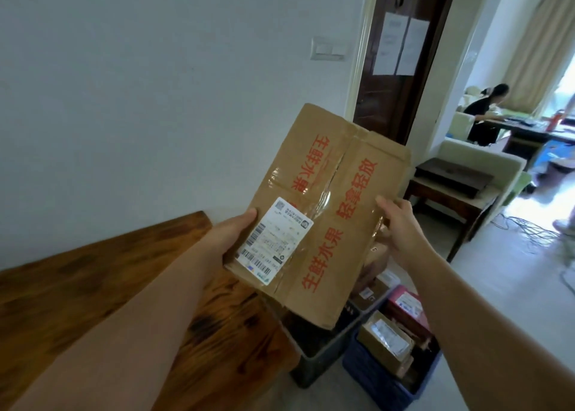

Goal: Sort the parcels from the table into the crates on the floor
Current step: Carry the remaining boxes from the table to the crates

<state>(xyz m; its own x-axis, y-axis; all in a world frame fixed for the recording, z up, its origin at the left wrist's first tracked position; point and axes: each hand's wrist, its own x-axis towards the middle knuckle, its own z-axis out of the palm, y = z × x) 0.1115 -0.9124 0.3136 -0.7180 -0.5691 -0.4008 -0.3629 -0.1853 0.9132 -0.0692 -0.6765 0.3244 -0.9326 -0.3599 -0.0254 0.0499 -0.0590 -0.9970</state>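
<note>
parcel [323, 211] | held by left hand [231, 235], right hand [401, 224] | over grey crate [311, 371]

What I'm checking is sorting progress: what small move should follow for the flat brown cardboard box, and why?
Probably lower the flat brown cardboard box into the dark grey plastic crate: the left hand and right hand hold it aloft right above.

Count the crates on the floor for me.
2. A grey crate stands beside the table, partly under the held box; a blue crate sits right of it. The box may hide more.
</note>
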